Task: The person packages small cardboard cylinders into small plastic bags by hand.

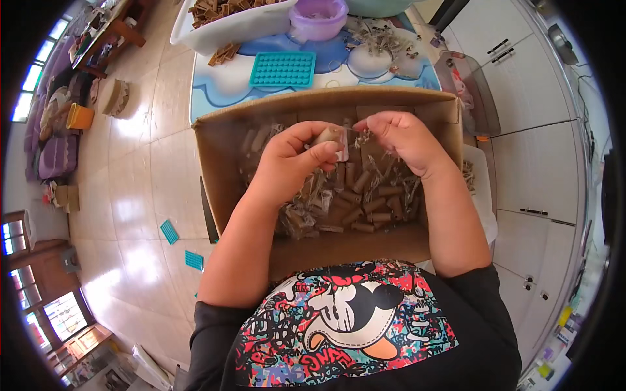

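Above an open cardboard box (329, 251), my left hand (293, 159) is closed around a small brown cylinder (330, 135), thumb and fingers wrapped over it. A piece of clear plastic with a pinkish patch (343, 153) shows beside its fingertips. My right hand (404, 140) is a little apart to the right, its fingers pinched together. Small silvery bits (365, 137) show at those fingertips; what they are is too small to tell. Many similar brown cylinders (377, 205) lie loose in the box, among others in clear plastic wrapping (300, 218).
Behind the box, a blue-and-white table (222, 75) carries a teal bumpy mat (282, 69), a purple bowl (317, 19), a white bin (228, 29) of brown pieces and a pile of small metal parts (385, 39). White cabinets (535, 150) stand at the right.
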`<state>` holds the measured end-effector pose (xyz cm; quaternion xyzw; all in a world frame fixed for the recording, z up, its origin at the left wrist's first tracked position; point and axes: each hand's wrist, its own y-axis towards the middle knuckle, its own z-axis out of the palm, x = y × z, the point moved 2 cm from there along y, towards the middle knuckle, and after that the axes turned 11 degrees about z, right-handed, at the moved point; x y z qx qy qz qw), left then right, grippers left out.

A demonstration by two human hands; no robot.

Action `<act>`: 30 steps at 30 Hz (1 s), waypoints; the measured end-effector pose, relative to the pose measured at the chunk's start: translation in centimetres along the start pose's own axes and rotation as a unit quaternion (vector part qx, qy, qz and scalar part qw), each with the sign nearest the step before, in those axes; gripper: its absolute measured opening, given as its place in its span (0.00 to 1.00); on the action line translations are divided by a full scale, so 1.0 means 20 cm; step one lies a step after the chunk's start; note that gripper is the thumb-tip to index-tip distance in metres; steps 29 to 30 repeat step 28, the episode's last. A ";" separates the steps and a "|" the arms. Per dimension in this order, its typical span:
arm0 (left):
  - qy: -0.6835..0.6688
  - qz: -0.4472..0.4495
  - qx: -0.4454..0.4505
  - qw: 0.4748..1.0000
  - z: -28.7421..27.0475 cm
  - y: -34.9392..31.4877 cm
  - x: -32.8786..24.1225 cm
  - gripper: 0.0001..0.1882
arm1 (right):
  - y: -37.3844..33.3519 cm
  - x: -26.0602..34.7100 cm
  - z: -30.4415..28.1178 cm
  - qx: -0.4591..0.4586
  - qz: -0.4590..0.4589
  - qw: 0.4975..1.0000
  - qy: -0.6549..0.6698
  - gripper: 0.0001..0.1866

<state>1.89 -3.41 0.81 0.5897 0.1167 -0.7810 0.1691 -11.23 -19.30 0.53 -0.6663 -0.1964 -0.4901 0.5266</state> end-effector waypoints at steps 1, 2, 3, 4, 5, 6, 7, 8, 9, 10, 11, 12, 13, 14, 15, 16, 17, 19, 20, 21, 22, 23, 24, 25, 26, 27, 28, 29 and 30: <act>0.000 0.009 -0.004 1.000 -0.01 0.00 -0.01 0.13 | 0.00 -0.01 0.01 0.029 0.024 0.999 -0.006 0.17; 0.001 0.010 -0.003 1.000 -0.01 0.00 -0.01 0.13 | 0.00 -0.02 0.02 0.057 0.048 0.997 -0.012 0.17; 0.000 0.011 -0.022 1.000 -0.01 -0.01 -0.02 0.13 | 0.00 -0.02 0.03 0.060 0.052 0.997 -0.013 0.16; -0.002 0.013 -0.041 0.999 -0.02 -0.01 -0.02 0.13 | 0.00 -0.02 0.03 0.059 0.052 0.997 -0.013 0.16; -0.002 0.014 -0.040 0.999 -0.02 0.00 -0.01 0.13 | 0.00 -0.03 0.03 0.067 0.048 0.997 -0.004 0.14; 0.002 0.012 -0.058 0.998 -0.03 0.00 0.00 0.12 | -0.01 -0.03 0.03 0.075 0.044 0.996 0.005 0.13; 0.007 0.010 -0.077 0.997 -0.04 0.01 0.01 0.12 | -0.01 -0.02 0.04 0.075 0.044 0.996 0.004 0.13; 0.007 0.011 -0.078 0.997 -0.04 0.01 0.02 0.12 | -0.02 -0.01 0.04 0.094 0.026 0.995 0.032 0.11; 0.018 -0.005 -0.082 0.996 -0.04 0.01 0.02 0.13 | -0.03 0.00 0.05 0.113 0.008 0.992 0.060 0.10; 0.028 -0.021 -0.086 0.996 -0.04 0.01 0.03 0.14 | -0.03 0.00 0.06 0.114 0.008 0.992 0.059 0.10; 0.029 -0.020 -0.088 0.996 -0.03 0.00 0.03 0.14 | -0.02 0.00 0.06 0.104 -0.012 0.991 0.082 0.09; 0.055 -0.040 -0.088 0.994 -0.03 0.00 0.03 0.13 | -0.02 0.00 0.06 0.094 -0.032 0.990 0.104 0.08; 0.080 -0.061 -0.086 0.991 -0.03 -0.01 0.04 0.13 | -0.02 0.00 0.07 0.094 -0.032 0.990 0.104 0.08; 0.079 -0.061 -0.086 0.991 -0.02 -0.01 0.04 0.13 | -0.02 0.01 0.07 0.071 -0.053 0.986 0.139 0.08; 0.110 -0.067 -0.063 0.990 0.00 0.00 0.03 0.12 | -0.01 0.02 0.07 0.048 -0.074 0.981 0.174 0.08; 0.141 -0.072 -0.039 0.987 0.01 0.00 0.02 0.12 | -0.01 0.02 0.07 0.047 -0.074 0.981 0.175 0.08; 0.146 -0.075 -0.029 0.986 0.01 -0.01 0.04 0.11 | 0.00 0.01 0.06 0.003 -0.072 0.984 0.165 0.07; 0.153 -0.077 -0.027 0.985 0.01 -0.01 0.02 0.12 | 0.02 -0.02 0.04 -0.045 -0.070 0.984 0.155 0.07; 0.160 -0.080 -0.026 0.984 0.02 -0.01 0.02 0.12 | 0.03 -0.03 0.03 -0.123 -0.099 0.986 0.056 0.06; 0.160 -0.079 -0.022 0.984 0.02 -0.01 0.02 0.12 | 0.03 -0.04 0.01 -0.200 -0.126 0.971 -0.043 0.06; 0.147 -0.031 -0.046 0.988 0.00 -0.01 0.02 0.13 | 0.02 -0.03 0.02 -0.197 -0.126 0.971 -0.043 0.06; 0.133 0.018 -0.070 0.988 -0.01 -0.01 0.02 0.14 | 0.00 -0.01 0.04 -0.178 -0.119 0.971 -0.110 0.05; 0.135 0.017 -0.073 0.988 -0.02 -0.01 0.03 0.14 | -0.01 0.00 0.06 -0.159 -0.111 0.965 -0.177 0.06; 0.154 0.046 -0.075 0.984 -0.02 -0.01 0.03 0.15 | -0.01 0.00 0.07 -0.158 -0.111 0.965 -0.177 0.06; 0.173 0.074 -0.077 0.979 -0.02 -0.01 0.03 0.16 | -0.02 -0.01 0.09 -0.096 -0.127 0.975 -0.155 0.06; 0.169 0.039 -0.065 0.983 -0.01 -0.01 0.03 0.17 | -0.02 -0.02 0.11 -0.033 -0.142 0.980 -0.133 0.07; 0.162 0.003 -0.050 0.985 0.00 -0.01 0.02 0.17 | -0.02 -0.02 0.10 -0.034 -0.141 0.980 -0.133 0.07; 0.162 0.003 -0.050 0.985 0.00 -0.01 0.02 0.17 | -0.02 -0.02 0.10 -0.034 -0.141 0.980 -0.133 0.07; 0.162 0.003 -0.050 0.985 0.00 -0.01 0.02 0.17 | -0.02 -0.02 0.10 -0.034 -0.141 0.980 -0.133 0.07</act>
